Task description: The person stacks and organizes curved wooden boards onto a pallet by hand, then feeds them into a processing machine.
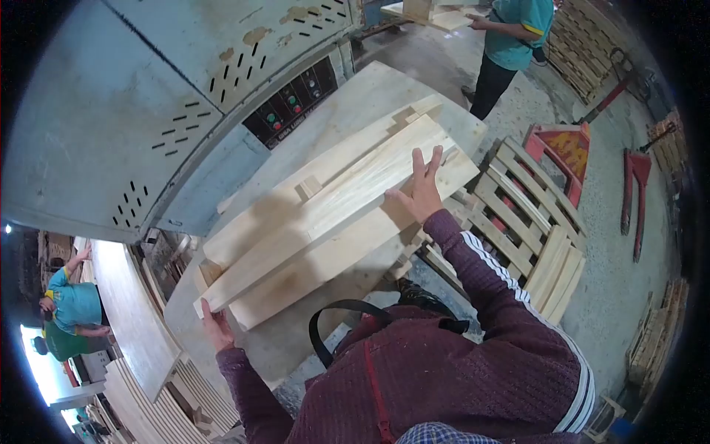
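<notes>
A long pale wooden board lies slantwise on top of other wood pieces on the worktable. My left hand grips its near-left end; the fingers there are partly hidden. My right hand rests on the far-right part, its fingers spread over the wood and its thumb stretched to the side. Beneath and nearer me lies a wider board. Behind is another long piece, with small wooden blocks between it and the top board.
A grey machine with a button panel stands behind the worktable. To the right are a slatted pallet and red pallet jacks. One person carries wood at upper right; others stand at left by a long panel.
</notes>
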A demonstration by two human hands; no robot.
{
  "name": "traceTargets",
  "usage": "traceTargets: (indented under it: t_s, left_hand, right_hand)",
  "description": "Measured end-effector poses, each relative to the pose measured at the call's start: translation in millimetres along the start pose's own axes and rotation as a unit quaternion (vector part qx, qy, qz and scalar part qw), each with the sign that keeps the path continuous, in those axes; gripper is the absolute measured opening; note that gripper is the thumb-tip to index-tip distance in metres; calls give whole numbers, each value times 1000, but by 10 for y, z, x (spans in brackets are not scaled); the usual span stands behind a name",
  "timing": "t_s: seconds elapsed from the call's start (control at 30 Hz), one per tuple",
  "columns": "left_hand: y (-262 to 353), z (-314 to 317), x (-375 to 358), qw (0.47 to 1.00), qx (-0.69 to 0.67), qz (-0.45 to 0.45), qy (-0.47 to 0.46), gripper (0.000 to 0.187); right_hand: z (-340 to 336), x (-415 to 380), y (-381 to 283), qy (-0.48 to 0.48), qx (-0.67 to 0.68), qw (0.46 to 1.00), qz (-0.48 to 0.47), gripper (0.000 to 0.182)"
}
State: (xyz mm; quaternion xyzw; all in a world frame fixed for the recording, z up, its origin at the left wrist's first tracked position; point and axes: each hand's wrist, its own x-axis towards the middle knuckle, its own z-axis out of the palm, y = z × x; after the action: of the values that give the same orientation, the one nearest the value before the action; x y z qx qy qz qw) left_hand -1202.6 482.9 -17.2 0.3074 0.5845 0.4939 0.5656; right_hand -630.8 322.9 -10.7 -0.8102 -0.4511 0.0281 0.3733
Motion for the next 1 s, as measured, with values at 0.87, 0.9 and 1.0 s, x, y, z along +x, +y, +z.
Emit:
traceTargets:
  t_s: [0.87,0.9,1.0]
  left_hand:
    - [-283,3505,168,983,118,-74,-118,47]
    - [-298,3494,199,984,114,-73,-114,47]
    - [-434,3364,210,977,90,-65,-182,63]
  right_hand:
    - [-245,4069,1843,-235,-232,939,101,106]
    - [-53,3924,1981,-132,-220,963,81,98]
    - [177,2980,1771,51,-165,985,-14,77]
